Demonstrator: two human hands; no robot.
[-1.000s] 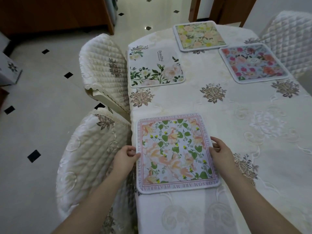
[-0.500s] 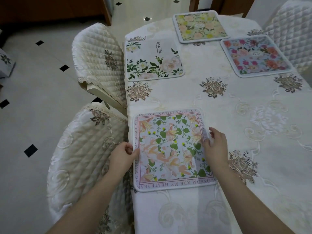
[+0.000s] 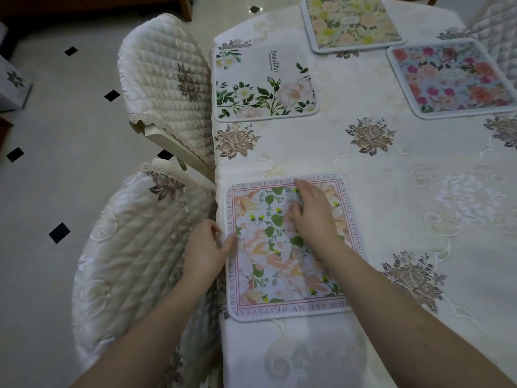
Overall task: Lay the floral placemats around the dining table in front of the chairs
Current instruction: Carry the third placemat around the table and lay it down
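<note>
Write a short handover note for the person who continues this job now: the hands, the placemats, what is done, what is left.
Left hand: fingers touch the left edge of the near mat at the table edge.
Right hand: lies flat on top of that mat, fingers straight.
Four mats lie on the table: near mat, white mat in front of the far left chair, yellow mat, pink mat.
Done: four places laid.
Left: straighten the near mat; any other places are out of view.

The nearest placemat point(image 3: 279, 261) has peach flowers, green leaves and a pink border with letters. The tablecloth point(image 3: 391, 191) is cream with brown flowers. The floor point(image 3: 70, 121) is pale with black diamonds.
</note>
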